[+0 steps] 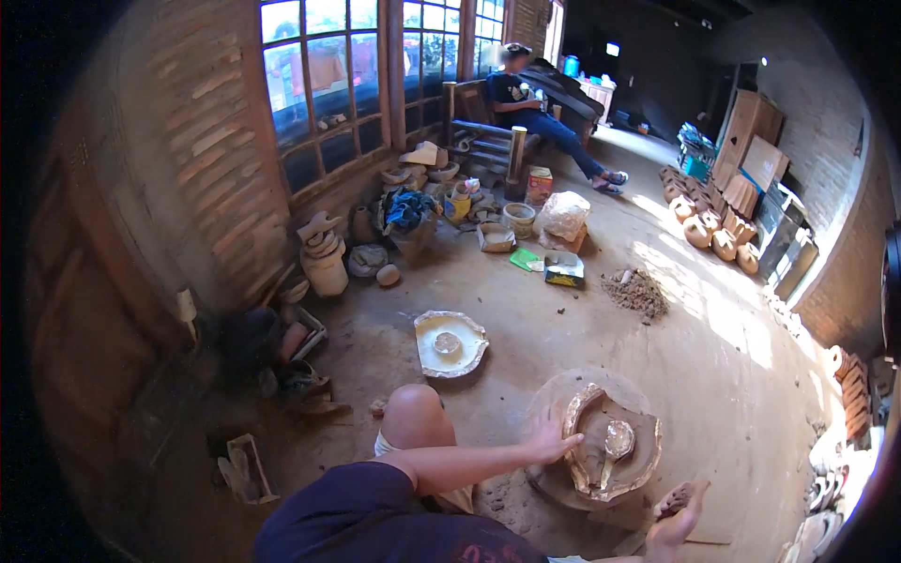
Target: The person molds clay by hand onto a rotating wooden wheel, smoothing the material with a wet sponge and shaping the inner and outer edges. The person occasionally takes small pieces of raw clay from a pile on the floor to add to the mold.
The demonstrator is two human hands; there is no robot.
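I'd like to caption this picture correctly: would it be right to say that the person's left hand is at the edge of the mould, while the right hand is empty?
Not quite: the right hand is not empty but holds a brown lump, as the head view shows. The left hand is indeed at the edge of the mould.

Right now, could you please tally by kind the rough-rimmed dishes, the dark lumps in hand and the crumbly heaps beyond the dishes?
Rough-rimmed dishes: 2 (pale dish; brown-lined dish at the left hand)
Dark lump in the right hand: 1
Crumbly heap: 1
Total: 4
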